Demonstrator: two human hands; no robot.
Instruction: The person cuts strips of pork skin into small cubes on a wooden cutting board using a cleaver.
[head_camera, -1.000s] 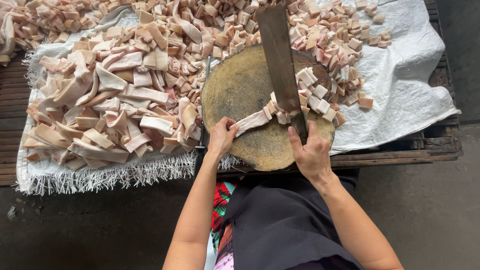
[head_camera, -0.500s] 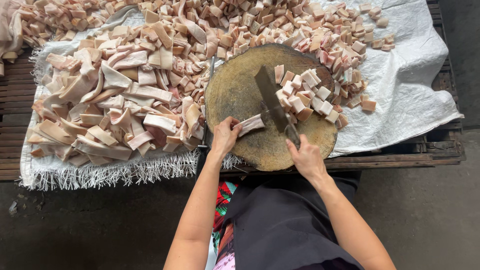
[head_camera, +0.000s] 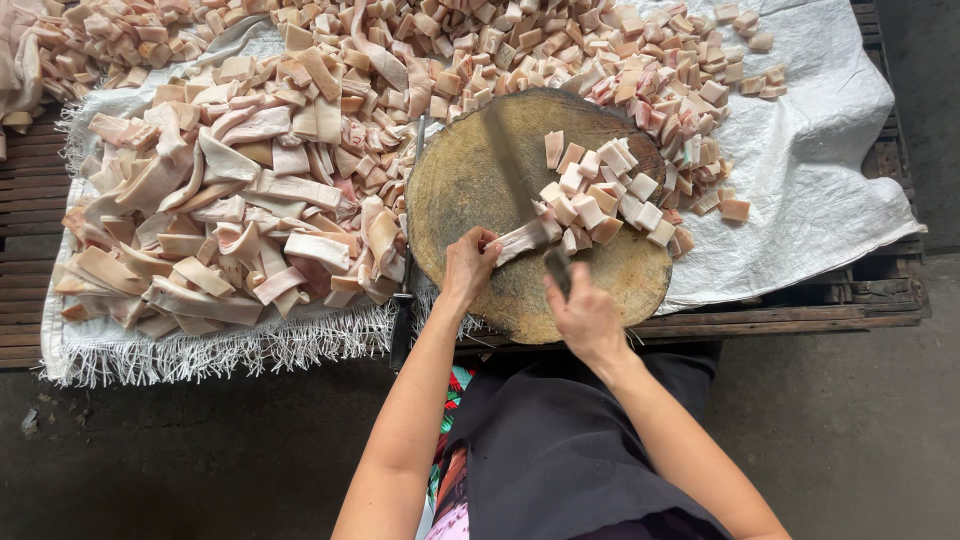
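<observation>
Since half a second ago the cleaver has dropped from a raised tilt to lie low across the round chopping block; blade is motion-blurred, edge meeting the strip of pork skin near the block's centre. A second ago the blade stood high above the block. Left hand has barely shifted.

Right hand sits at the near edge of the block, fingers wrapped tight round the dark cleaver handle. Left hand is at the block's near-left part, fingertips pinched narrow on the strip's end, holding it flat.

Strip: pale pink-white, short, lying crosswise just near of the block's centre, its far end touching the cut cubes heaped on the block's right half. Cubes are pale with tan skin sides.

Left of the block: big pile of long uncut strips on white woven sacking. Beyond the block: more cut pieces. A second knife lies along the block's left edge.
</observation>
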